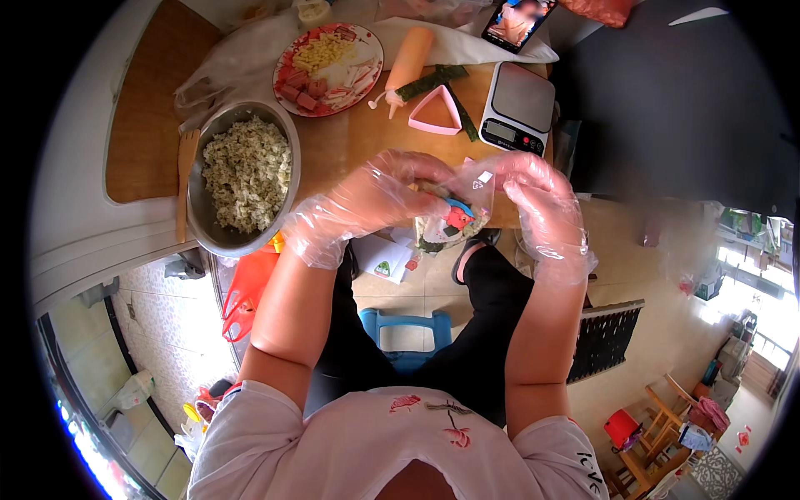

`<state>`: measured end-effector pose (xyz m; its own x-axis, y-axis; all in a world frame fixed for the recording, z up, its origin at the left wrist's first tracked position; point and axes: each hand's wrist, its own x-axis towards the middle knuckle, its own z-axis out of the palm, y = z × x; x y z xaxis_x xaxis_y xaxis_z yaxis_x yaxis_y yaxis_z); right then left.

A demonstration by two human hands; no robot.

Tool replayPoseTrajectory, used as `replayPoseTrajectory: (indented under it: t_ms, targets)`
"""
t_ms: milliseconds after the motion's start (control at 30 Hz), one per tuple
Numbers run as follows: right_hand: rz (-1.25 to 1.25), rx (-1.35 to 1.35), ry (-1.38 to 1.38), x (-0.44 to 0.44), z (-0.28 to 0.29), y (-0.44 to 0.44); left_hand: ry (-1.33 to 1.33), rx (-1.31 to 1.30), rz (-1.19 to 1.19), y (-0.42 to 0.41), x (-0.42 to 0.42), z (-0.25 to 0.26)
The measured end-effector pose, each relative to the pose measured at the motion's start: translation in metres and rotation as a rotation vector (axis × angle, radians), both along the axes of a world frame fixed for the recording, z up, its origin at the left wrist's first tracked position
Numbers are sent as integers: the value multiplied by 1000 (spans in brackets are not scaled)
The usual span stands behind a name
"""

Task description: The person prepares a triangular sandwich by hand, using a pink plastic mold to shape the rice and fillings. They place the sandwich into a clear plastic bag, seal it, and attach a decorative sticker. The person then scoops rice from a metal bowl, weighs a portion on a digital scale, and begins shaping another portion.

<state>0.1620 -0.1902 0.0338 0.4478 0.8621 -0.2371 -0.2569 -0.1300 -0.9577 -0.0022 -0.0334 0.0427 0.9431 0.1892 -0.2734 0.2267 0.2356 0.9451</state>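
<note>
A triangular rice ball in a clear printed wrapper (pixel 458 219) is held in front of me, above the table's near edge. Rice and dark seaweed show through the film, along with a red cartoon figure. My left hand (pixel 390 194), in a clear plastic glove, grips its left side with the thumb across the front. My right hand (pixel 540 187), gloved the same way, has curled fingers at the wrapper's upper right corner; its fingertips are partly hidden. Beyond my hands lie a pink triangular mould (pixel 437 130) and dark seaweed strips (pixel 431 83).
At left stands a steel bowl (pixel 294 162) of seasoned rice, beside a wooden fork (pixel 182 206). Farther back are a patterned plate (pixel 377 56) of chopped fillings, an orange-filled squeeze bottle (pixel 412 53), a kitchen scale (pixel 524 97) and a phone (pixel 515 28). A blue stool (pixel 406 320) is below.
</note>
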Motion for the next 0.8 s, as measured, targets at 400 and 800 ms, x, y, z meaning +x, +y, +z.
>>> replayPoseTrajectory:
  t_ms: [400, 800]
  targets:
    - [77, 250, 46, -7, 12, 5, -63, 46, -40, 1, 0, -10]
    - [259, 268, -210, -6, 11, 3, -34, 47, -11, -3, 1, -14]
